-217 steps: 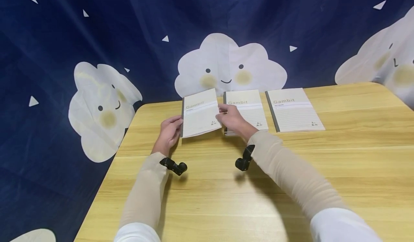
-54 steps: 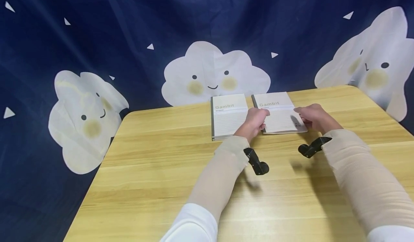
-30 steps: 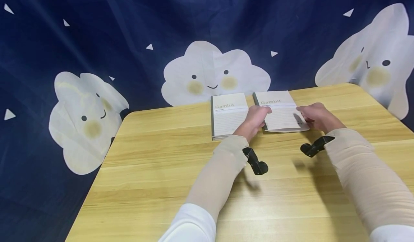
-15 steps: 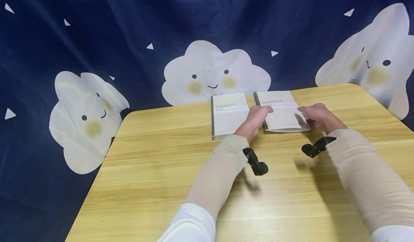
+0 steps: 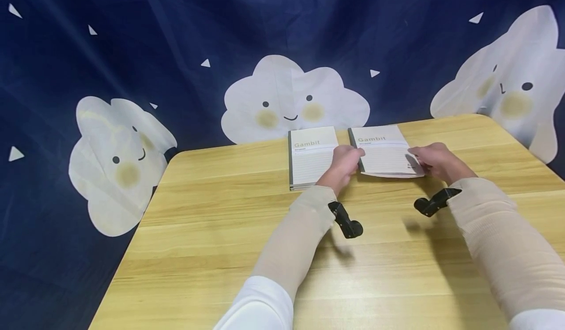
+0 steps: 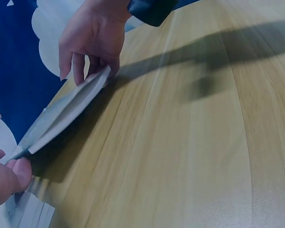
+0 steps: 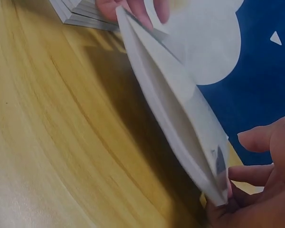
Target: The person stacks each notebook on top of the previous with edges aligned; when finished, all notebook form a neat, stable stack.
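A cream notebook (image 5: pixel 386 156) with a dark spine and "Gambit" on its cover is held above the table at the back, its shadow beneath it. My left hand (image 5: pixel 346 163) grips the spine side, a fingertip right under the spine in the left wrist view. At the opposite edge my right hand (image 5: pixel 437 159) holds the near corner, with fingers curled under it; in the right wrist view the thumb stands up off the cover. The near page edges gape slightly. Left of it lies a neat stack of like notebooks (image 5: pixel 312 161), partly covered by my left hand.
The wooden table (image 5: pixel 212 232) stretches out in front of both arms. Its back edge meets a dark blue curtain (image 5: pixel 185 16) printed with white smiling clouds. Small black cameras (image 5: pixel 346 222) jut from the wrists.
Earlier both hands held a notebook at the left, beside the stack; now they hold one at its right. Since half a second ago the left thumb has slid off the cover toward the spine.
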Tool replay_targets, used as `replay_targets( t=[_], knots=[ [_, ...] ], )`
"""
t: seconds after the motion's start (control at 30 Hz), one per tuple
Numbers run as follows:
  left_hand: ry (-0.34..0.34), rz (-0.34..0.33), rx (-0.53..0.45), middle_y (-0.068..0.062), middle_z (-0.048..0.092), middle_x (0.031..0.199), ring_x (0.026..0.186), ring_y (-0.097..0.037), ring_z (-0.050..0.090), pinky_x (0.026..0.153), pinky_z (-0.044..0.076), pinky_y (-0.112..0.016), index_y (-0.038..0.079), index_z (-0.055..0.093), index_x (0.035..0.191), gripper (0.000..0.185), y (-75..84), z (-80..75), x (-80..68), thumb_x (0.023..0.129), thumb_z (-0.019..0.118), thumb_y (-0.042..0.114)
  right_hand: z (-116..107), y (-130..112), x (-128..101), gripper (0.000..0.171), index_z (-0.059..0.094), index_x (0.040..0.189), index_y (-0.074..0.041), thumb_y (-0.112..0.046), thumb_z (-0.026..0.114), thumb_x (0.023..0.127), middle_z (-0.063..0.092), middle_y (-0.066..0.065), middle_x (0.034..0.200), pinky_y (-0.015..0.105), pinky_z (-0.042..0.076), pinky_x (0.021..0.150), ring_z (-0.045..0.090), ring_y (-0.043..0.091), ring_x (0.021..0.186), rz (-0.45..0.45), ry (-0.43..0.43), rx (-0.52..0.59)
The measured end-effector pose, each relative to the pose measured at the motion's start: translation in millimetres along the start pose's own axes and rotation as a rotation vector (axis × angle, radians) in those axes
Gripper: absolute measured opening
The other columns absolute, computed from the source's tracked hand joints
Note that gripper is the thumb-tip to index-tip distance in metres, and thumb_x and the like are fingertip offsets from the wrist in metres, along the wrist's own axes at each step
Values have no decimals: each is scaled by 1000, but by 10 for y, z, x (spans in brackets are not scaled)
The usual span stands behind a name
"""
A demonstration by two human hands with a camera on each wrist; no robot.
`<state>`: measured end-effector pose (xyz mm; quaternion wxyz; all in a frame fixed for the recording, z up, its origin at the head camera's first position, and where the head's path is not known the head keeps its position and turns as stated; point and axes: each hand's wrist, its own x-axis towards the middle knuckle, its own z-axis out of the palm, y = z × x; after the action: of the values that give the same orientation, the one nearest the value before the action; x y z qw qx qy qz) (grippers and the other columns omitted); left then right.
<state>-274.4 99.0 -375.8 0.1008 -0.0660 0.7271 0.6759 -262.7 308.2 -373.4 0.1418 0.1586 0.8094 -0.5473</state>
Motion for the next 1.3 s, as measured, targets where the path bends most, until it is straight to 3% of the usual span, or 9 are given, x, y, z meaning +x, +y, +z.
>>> replay_targets(
  t=[0.03,0.13,0.27,0.37,0.5,0.67,0.83,1.07,1.3],
  knots=[
    [1,-1,-7,3,41,64,49,-10,36,49,34,-23,12,38,60,31,-12,-6,9,82,59,3,-4,2,-7,26,45,98,1,-25,47,96,38,-9,55,23,42,54,43,5,55,-8,-12,8],
    [14,5,-25,1,44,67,43,-9,33,46,31,-22,-2,57,78,5,-41,-22,23,83,56,-1,-13,9,-21,20,49,88,-4,-23,49,95,38,-9,51,23,40,51,42,5,50,-31,-43,18],
    [43,18,-47,-7,58,97,50,-8,42,53,38,-22,-6,53,126,43,-65,-44,33,82,54,-7,-18,25,-15,18,54,87,-6,-22,49,96,40,-9,52,22,39,51,43,6,51,-66,-60,32],
    [56,22,-67,-10,61,102,56,-9,47,58,42,-22,-6,55,125,43,-74,-63,45,82,53,-9,-6,44,-1,29,54,114,3,-20,48,97,43,-10,58,19,41,54,44,3,57,-102,-52,48],
    [55,21,-99,-7,59,88,54,-8,46,57,40,-20,-6,57,122,40,-76,-100,52,82,54,-9,18,64,11,60,27,142,12,-22,47,97,47,-13,73,15,47,64,48,-4,68,-122,-40,63],
    [12,27,-176,-9,58,94,56,-8,45,62,45,-20,-9,55,123,40,-83,-166,65,83,54,-10,58,69,-7,63,22,144,11,-22,48,96,50,-14,82,12,49,70,51,-7,74,-127,-53,120],
    [-25,30,-231,-17,58,107,75,-14,56,80,52,-30,-12,53,124,42,-109,-225,70,82,52,-12,102,66,-53,62,24,143,12,-20,49,96,44,-11,78,13,44,62,45,-4,69,-171,-42,163],
    [-77,27,-285,-9,57,99,67,-12,51,59,42,-19,-10,49,129,47,-136,-328,29,82,50,-13,164,56,-95,68,22,143,11,-18,58,93,45,-8,87,12,42,63,44,1,74,-211,-41,312],
    [-121,49,-348,-5,58,94,70,-12,51,59,43,-18,-9,46,132,47,-176,-497,6,85,50,-13,293,-5,-142,65,27,139,12,-14,62,90,55,-10,87,12,46,65,51,0,76,-232,-53,446]
  ],
)
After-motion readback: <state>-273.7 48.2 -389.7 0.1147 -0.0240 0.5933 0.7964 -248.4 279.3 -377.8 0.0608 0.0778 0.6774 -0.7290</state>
